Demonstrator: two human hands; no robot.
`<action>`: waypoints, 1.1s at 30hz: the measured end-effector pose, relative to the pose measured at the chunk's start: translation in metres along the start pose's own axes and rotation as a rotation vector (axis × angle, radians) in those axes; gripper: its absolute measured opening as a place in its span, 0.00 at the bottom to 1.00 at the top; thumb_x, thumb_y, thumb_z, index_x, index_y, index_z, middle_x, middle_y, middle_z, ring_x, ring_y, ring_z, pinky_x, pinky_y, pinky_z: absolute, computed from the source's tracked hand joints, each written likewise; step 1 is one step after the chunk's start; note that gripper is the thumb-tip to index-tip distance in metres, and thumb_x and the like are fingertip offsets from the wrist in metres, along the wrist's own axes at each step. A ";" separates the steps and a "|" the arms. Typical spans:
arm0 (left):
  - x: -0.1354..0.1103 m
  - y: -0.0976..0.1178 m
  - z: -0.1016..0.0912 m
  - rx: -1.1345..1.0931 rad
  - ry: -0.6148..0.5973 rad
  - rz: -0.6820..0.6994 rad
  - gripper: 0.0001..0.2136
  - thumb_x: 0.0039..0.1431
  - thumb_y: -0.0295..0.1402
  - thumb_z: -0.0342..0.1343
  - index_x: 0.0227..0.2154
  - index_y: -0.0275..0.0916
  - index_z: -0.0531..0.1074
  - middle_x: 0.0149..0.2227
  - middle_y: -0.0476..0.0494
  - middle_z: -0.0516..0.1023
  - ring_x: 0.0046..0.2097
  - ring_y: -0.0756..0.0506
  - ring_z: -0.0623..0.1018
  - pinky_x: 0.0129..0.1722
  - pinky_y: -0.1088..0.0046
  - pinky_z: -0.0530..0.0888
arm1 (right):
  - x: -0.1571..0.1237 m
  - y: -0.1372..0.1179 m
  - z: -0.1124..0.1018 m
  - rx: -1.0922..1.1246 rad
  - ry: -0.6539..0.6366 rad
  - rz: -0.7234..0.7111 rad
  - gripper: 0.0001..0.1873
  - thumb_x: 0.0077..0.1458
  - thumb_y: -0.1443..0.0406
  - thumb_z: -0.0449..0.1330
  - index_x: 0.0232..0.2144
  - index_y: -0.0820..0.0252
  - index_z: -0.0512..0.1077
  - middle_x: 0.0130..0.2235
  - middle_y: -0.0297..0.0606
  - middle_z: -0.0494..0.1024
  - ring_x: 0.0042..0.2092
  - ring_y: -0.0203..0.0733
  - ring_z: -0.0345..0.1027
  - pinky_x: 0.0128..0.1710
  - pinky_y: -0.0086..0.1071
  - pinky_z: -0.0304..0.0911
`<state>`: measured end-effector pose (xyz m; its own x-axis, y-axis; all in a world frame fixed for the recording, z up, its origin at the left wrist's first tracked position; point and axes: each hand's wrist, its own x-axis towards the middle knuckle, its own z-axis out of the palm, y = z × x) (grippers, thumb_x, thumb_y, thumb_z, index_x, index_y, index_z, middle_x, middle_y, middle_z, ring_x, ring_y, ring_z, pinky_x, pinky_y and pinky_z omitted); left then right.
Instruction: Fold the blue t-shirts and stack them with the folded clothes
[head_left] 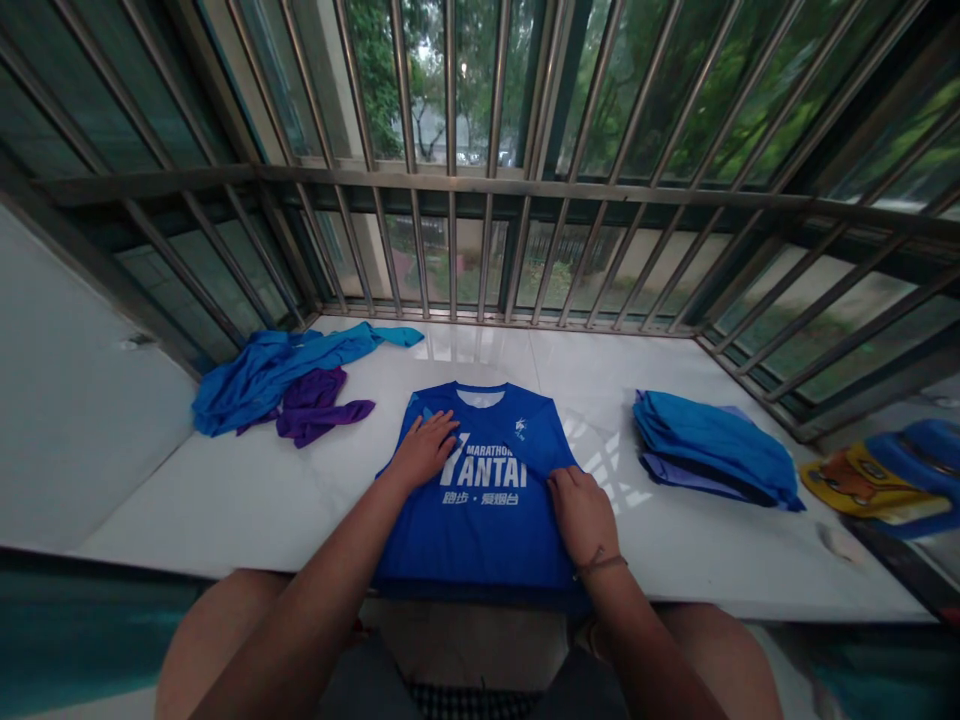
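A blue running shirt with white "Marathon Yantai" print lies front up on the white ledge, neckline away from me, its lower edge at the ledge's front. My left hand rests flat on the shirt's upper left, fingers stretched out over the start of the print. At the shirt's right side, my right hand has its fingers curled and pinched on the cloth edge below the shoulder. The palm and thumb of the right hand are partly hidden from view.
On the left of the white ledge lies a crumpled blue garment with a purple one. Folded blue clothes are stacked at right, near a yellow and blue bag. Metal window bars enclose the back.
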<state>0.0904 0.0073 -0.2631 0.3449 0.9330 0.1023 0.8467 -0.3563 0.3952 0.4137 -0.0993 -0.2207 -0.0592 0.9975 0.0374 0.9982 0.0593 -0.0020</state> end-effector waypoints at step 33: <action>0.007 0.018 -0.004 0.058 0.102 0.147 0.08 0.72 0.29 0.56 0.42 0.40 0.81 0.56 0.35 0.83 0.58 0.35 0.80 0.61 0.50 0.75 | 0.085 -0.056 -0.002 0.042 -0.076 -0.141 0.13 0.76 0.61 0.54 0.49 0.60 0.77 0.51 0.48 0.81 0.53 0.49 0.77 0.49 0.37 0.68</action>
<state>0.1062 0.0073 -0.2514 0.4264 0.8697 0.2487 0.8131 -0.4890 0.3157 0.3526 -0.0179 -0.2152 -0.2001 0.9791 -0.0356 0.9791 0.1985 -0.0438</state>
